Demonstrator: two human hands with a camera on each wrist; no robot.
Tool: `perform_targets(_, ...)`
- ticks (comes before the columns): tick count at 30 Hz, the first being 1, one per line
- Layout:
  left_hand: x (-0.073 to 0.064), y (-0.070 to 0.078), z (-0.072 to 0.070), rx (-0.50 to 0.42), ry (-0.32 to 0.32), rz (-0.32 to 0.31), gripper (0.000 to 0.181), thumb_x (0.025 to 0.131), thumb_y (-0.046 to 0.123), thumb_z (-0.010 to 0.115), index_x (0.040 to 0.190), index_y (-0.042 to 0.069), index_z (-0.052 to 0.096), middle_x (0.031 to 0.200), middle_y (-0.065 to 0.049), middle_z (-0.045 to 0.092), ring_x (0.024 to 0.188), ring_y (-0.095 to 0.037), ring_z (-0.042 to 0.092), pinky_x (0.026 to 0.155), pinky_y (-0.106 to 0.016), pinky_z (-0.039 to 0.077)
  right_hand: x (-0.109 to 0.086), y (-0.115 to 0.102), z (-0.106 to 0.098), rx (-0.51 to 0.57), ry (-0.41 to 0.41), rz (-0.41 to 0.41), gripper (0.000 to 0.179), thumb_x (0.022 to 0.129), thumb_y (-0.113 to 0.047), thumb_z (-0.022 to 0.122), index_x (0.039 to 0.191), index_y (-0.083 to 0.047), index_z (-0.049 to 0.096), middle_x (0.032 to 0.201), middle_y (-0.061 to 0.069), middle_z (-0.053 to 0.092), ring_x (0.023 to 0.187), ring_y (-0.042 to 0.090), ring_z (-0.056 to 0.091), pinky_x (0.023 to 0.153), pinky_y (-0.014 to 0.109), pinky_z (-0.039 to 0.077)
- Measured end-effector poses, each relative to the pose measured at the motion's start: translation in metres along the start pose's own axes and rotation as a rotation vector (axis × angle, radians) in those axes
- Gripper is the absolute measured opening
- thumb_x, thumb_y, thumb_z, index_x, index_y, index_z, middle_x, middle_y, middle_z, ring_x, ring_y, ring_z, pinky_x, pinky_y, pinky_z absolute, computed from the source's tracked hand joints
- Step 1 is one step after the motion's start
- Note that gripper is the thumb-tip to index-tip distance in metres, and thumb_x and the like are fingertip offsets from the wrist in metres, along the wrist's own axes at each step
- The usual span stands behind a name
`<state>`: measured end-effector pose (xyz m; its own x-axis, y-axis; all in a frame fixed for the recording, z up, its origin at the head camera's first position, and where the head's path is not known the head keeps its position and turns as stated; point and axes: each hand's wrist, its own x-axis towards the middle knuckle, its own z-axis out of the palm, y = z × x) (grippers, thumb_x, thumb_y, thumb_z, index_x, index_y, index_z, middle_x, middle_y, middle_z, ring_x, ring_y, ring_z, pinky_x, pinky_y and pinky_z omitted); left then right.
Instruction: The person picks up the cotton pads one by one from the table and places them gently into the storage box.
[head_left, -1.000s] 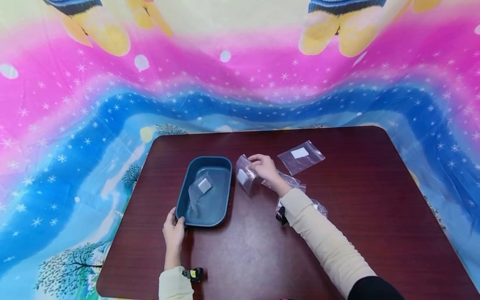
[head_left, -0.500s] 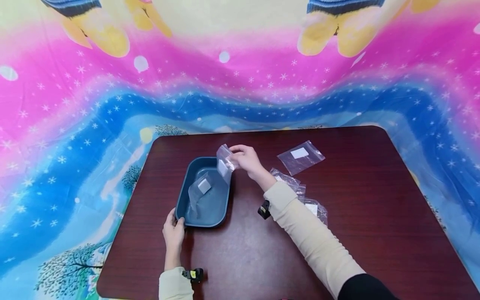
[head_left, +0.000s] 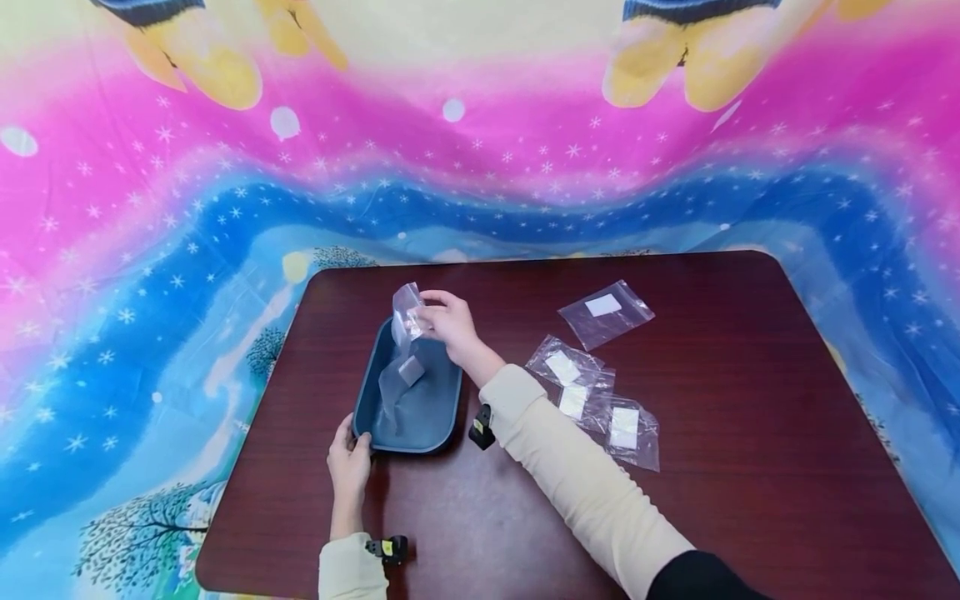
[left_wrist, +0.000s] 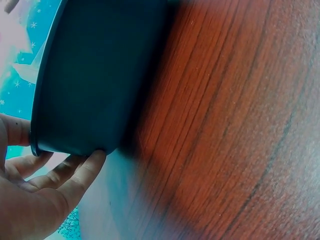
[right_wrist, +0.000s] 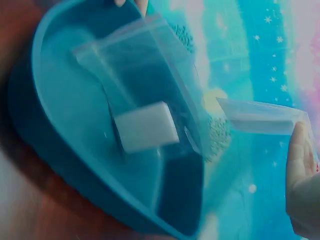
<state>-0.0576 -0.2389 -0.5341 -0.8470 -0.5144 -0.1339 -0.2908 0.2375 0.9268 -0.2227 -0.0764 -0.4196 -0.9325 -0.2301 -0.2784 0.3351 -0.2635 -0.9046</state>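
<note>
My right hand [head_left: 448,323] pinches a clear zip bag [head_left: 405,315] with a white piece inside, above the far end of a blue-grey plastic tub [head_left: 431,421]. In the right wrist view the held bag [right_wrist: 265,118] shows edge-on at the fingertips. Inside the tub lies another zip bag [head_left: 393,385] with a white block [right_wrist: 146,127] in it. My left hand [head_left: 349,468] grips the tub's near left corner, thumb at the rim and fingers [left_wrist: 82,175] against the outer wall.
Right of the tub, several clear bags [head_left: 573,400] with white pieces overlap on the dark red wooden table [head_left: 750,417]. One more bag [head_left: 606,313] lies apart, farther back. A printed cloth [head_left: 480,167] hangs behind the table's far edge.
My right hand has carried the pinched bag leftward from beside the tub to above its far end. The left hand has stayed at the tub's corner.
</note>
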Motion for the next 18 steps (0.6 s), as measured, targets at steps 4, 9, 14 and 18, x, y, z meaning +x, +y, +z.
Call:
perform_targets(4, 0.0, 0.0, 0.001, -0.006, 0.0, 0.004, 0.044, 0.092, 0.001, 0.043, 0.135, 0.004, 0.041, 0.133, -0.018, 0.046, 0.112, -0.029, 0.049, 0.073, -0.024, 0.045, 0.001, 0.014, 0.003, 0.081, 0.017, 0.058, 0.031, 0.086, 0.0, 0.057, 0.118, -0.003, 0.057, 0.102, 0.017, 0.063, 0.075, 0.017, 0.061, 0.069, 0.031, 0.052)
perform_targets(9, 0.0, -0.001, 0.002, -0.019, 0.014, 0.007, 0.044, 0.09, -0.001, 0.044, 0.134, 0.002, 0.042, 0.131, -0.019, 0.047, 0.112, -0.029, 0.049, 0.067, -0.015, 0.042, -0.002, 0.032, -0.007, 0.067, 0.04, 0.091, 0.035, 0.086, 0.003, 0.055, 0.12, 0.0, 0.055, 0.1, 0.018, 0.062, 0.071, 0.015, 0.058, 0.069, 0.033, 0.053)
perform_targets(14, 0.001, 0.0, 0.002, -0.014, 0.042, 0.02, 0.043, 0.089, -0.002, 0.044, 0.132, 0.0, 0.044, 0.129, -0.021, 0.048, 0.107, -0.029, 0.051, 0.062, -0.013, 0.041, -0.003, 0.041, -0.021, 0.022, 0.053, 0.065, 0.035, 0.085, 0.005, 0.055, 0.119, 0.002, 0.053, 0.095, 0.02, 0.063, 0.06, 0.013, 0.057, 0.065, 0.032, 0.053)
perform_targets(18, 0.001, -0.001, 0.002, 0.012, 0.05, 0.016, 0.042, 0.09, -0.001, 0.045, 0.132, 0.001, 0.045, 0.127, -0.019, 0.051, 0.097, -0.022, 0.053, 0.061, -0.014, 0.041, -0.003, 0.048, -0.029, -0.075, 0.061, 0.052, 0.035, 0.084, 0.004, 0.057, 0.119, 0.003, 0.053, 0.093, 0.021, 0.065, 0.061, 0.016, 0.063, 0.061, 0.032, 0.053)
